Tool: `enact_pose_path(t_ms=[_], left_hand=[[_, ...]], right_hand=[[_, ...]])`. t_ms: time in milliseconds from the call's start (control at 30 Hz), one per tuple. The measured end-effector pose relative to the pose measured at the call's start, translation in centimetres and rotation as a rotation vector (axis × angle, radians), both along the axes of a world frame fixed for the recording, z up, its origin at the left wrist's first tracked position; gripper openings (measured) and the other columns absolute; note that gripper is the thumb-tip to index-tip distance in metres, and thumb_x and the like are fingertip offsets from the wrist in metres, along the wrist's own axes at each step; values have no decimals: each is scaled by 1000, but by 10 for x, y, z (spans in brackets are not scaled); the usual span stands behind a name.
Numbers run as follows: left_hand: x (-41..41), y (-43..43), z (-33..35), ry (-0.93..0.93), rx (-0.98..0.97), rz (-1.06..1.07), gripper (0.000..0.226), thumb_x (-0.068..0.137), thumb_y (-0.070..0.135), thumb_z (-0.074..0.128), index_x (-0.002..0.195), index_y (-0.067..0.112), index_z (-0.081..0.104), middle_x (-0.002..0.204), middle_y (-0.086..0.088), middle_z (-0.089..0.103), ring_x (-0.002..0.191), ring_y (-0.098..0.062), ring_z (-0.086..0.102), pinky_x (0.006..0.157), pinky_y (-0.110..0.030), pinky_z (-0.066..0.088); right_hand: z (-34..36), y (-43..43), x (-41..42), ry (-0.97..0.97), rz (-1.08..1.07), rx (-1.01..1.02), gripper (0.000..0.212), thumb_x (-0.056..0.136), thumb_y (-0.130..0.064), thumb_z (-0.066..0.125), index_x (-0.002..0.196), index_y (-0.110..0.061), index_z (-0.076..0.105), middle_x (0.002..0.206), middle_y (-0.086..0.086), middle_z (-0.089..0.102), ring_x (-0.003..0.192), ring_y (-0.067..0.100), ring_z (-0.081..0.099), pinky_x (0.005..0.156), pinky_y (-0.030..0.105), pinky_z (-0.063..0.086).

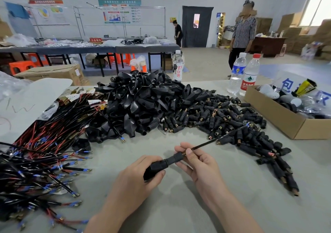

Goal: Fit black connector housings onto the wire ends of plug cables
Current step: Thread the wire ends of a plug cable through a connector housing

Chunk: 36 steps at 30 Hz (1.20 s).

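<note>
Left hand [136, 179] grips a black connector housing [157, 167] at 6 o'clock while the right hand [198, 162] pinches a thin black cable [215, 140] entering its nose; loose housings [143, 103] heaped at 12 o'clock, wire bundles [44, 143] at 9 o'clock, small plug barrels [223, 118] at 2 o'clock

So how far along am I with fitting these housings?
Done: no finished pile that I can pick out. In hand: your left hand grips one black housing while your right hand pinches the cable at its neck. Left: a big heap of loose housings and a large bundle of cables beside it. Most lies ahead.
</note>
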<state>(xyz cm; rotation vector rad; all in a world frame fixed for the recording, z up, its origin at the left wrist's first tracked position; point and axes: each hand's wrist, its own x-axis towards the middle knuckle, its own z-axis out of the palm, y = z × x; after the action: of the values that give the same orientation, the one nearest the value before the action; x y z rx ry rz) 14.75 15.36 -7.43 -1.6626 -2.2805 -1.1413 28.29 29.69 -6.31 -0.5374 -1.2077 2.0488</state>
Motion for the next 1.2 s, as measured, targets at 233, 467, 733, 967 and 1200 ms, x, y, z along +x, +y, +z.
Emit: enact_pose_path(t_ms=[233, 467, 733, 967, 1200], left_hand=[[0, 0, 0, -66, -3, -25, 23, 84, 53, 57, 106, 45, 56, 100, 26, 61, 83, -3, 61, 73, -28, 52], [1, 1, 2, -126, -26, -57, 20, 83, 45, 61, 103, 42, 61, 96, 25, 63, 82, -1, 59, 71, -14, 43], [-1, 1, -1, -153, -3, -39, 22, 83, 49, 62, 104, 42, 60, 97, 24, 65, 86, -4, 62, 76, -22, 47], [-1, 2, -2, -146, 4, -18, 26, 83, 52, 60, 108, 47, 57, 99, 26, 64, 88, -2, 62, 76, -19, 46], [-1, 2, -2, -146, -2, -20, 25, 82, 54, 58, 106, 48, 56, 98, 25, 63, 88, -3, 61, 77, -22, 47]], right_hand=[[-1, -1, -2, -29, -59, 132, 29, 102, -1, 45, 103, -10, 72, 101, 11, 76, 103, 19, 71, 80, 22, 57], [1, -4, -1, -26, -60, 172, 32, 102, 1, 43, 101, -12, 73, 100, 9, 76, 101, 17, 72, 80, 20, 56], [-1, -13, -6, -24, 73, 77, 23, 101, 1, 48, 104, -3, 70, 105, 14, 75, 106, 21, 70, 82, 21, 56], [1, -10, -4, -79, -51, 64, 22, 96, -4, 59, 93, -13, 78, 89, 7, 73, 87, 16, 72, 76, 22, 57], [2, -7, -2, -138, -108, 100, 19, 97, -8, 59, 96, -14, 76, 83, 2, 73, 76, 9, 68, 68, 24, 58]])
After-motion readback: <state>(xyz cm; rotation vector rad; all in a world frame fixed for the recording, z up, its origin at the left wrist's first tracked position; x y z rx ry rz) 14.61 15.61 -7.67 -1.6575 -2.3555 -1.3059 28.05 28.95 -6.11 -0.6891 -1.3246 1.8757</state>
